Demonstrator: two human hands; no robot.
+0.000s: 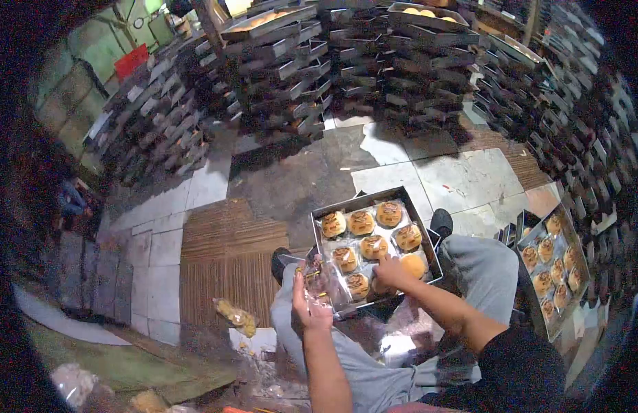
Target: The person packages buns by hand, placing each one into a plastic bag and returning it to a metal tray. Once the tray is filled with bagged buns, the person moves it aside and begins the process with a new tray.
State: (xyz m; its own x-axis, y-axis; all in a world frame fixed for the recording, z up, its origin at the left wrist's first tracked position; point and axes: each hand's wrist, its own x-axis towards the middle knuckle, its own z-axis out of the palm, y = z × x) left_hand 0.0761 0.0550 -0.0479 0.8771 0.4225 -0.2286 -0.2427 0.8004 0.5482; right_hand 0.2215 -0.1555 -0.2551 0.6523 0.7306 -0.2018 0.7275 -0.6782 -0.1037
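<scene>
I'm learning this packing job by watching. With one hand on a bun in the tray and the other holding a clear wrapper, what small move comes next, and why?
Probably lift the bun under the right hand toward the clear wrapper held by the left hand: most buns in the tray already look wrapped.

Head view, steeply downward, close over lap

2 hands; 2 trays of buns: 9 buns on lap tray, about 9 beside.

Left hand holding plastic bag, right hand on tray of buns
</scene>
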